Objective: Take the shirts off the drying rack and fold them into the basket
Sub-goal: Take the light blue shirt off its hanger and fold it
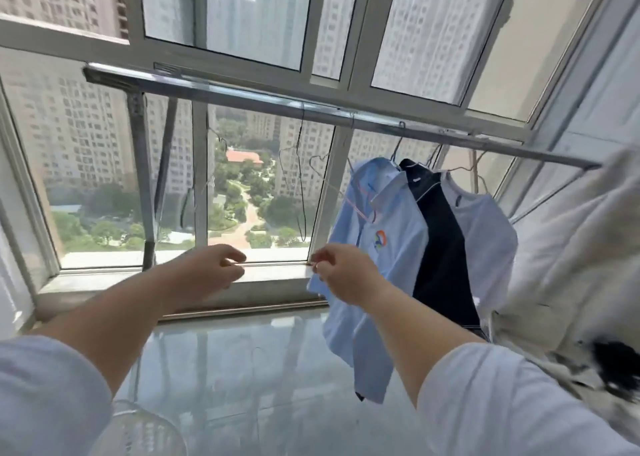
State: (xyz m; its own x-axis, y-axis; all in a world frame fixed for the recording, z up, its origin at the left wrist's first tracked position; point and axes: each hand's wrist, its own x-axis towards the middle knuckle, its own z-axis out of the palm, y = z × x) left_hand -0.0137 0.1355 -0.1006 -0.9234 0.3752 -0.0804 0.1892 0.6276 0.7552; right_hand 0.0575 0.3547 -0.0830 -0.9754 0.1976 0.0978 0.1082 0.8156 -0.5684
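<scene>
Three shirts hang on wire hangers from the metal rack rail [346, 114]: a light blue polo [388, 234] with a round logo, a dark navy shirt [440, 241] and a white shirt [485, 234]. My left hand [211, 272] and my right hand [343, 275] are stretched out in front of the window sill, just left of the blue polo. Each pinches an end of what looks like a thin wire hanger [239, 264], whose middle is hard to see. A blurred white garment [581, 265] hangs at the far right, close to the camera. The white basket [138, 428] shows at the bottom left.
Several empty wire hangers [298, 165] dangle from the rail left of the shirts. Large windows [242, 192] stand behind the rack, with a low sill [273, 282] under them. The glossy tiled floor [259, 369] lies below my arms.
</scene>
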